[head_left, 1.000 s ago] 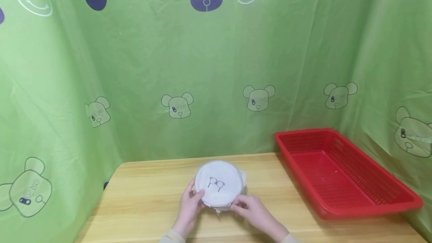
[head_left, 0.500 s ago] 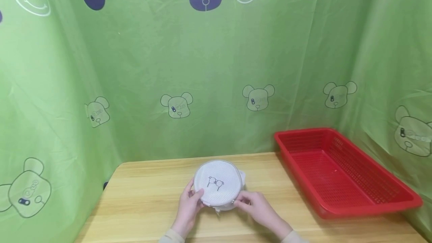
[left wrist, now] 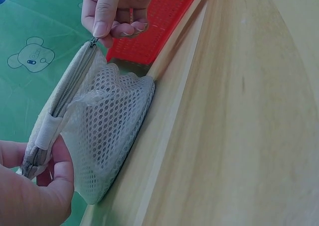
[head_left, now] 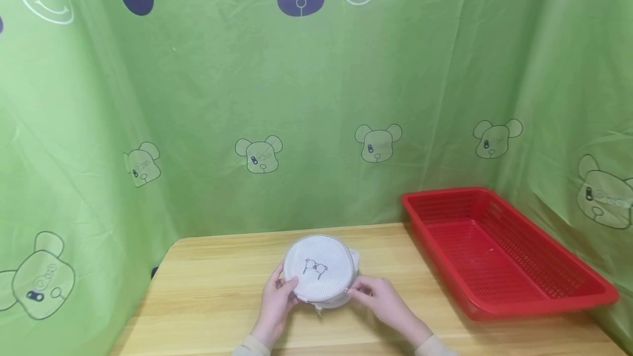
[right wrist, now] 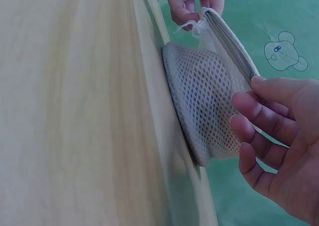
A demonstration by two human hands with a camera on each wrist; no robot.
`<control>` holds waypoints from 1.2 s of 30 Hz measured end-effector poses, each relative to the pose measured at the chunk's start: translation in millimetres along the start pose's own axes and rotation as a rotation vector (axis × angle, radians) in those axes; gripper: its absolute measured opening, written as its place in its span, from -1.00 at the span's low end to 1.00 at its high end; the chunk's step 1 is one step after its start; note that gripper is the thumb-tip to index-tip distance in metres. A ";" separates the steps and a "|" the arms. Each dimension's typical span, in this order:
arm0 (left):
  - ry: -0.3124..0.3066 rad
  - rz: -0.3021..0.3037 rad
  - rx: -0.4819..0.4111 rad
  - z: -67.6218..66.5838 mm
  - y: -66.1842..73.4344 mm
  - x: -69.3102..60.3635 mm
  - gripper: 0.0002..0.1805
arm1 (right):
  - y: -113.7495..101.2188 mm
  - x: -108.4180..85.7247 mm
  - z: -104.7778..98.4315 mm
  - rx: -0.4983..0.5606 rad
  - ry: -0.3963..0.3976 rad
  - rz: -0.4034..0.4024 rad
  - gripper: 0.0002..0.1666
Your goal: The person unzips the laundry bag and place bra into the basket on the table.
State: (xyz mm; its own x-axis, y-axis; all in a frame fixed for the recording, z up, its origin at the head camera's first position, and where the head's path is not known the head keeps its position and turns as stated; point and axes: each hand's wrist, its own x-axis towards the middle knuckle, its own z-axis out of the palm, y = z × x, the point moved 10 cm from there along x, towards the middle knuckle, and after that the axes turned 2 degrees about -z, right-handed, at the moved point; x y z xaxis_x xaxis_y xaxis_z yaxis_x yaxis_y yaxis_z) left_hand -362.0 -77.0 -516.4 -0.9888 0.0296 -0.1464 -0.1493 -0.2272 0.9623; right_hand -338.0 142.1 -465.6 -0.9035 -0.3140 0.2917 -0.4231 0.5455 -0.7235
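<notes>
A round white mesh laundry bag [head_left: 323,276] with a small dark line drawing on its lid stands on the wooden table. My left hand [head_left: 277,298] grips the rim at its left front, thumb on top of the lid. In the left wrist view a grey zipper [left wrist: 75,84] runs along the rim between the two hands, with a white fabric tab [left wrist: 48,131] near the left fingers. My right hand [head_left: 378,295] pinches the small zipper pull [left wrist: 93,41] at the bag's right front. Through the mesh side [right wrist: 199,86], contents are hard to make out.
A red plastic basket [head_left: 470,306] with perforated sides stands at the right of the wooden table [head_left: 212,290]. Green printed curtains [head_left: 316,81] enclose the back and both sides. Loose white threads [right wrist: 192,26] hang from the bag's rim near the left hand.
My right hand has moved along the lid's rim, to the right and slightly away from me, with the zipper pull. The left hand keeps its grip and the bag has hardly moved.
</notes>
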 end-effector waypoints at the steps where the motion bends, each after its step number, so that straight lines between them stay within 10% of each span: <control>1: 0.001 0.000 0.000 -0.2 -0.1 0.1 -0.19 | 1.3 0.3 -0.5 0.002 0.001 0.006 -0.83; 36: 0.008 -0.012 -0.001 -0.9 0.8 0.2 -0.17 | 18.7 1.5 -21.0 0.009 0.125 0.101 -0.90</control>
State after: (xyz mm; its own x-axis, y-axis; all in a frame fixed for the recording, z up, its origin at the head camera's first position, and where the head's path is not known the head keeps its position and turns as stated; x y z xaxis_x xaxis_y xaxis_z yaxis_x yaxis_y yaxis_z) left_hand -362.4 -78.1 -515.9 -0.9868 0.0242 -0.1603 -0.1616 -0.2276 0.9603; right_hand -348.7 168.2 -465.5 -0.9431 -0.1582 0.2924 -0.3295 0.5620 -0.7587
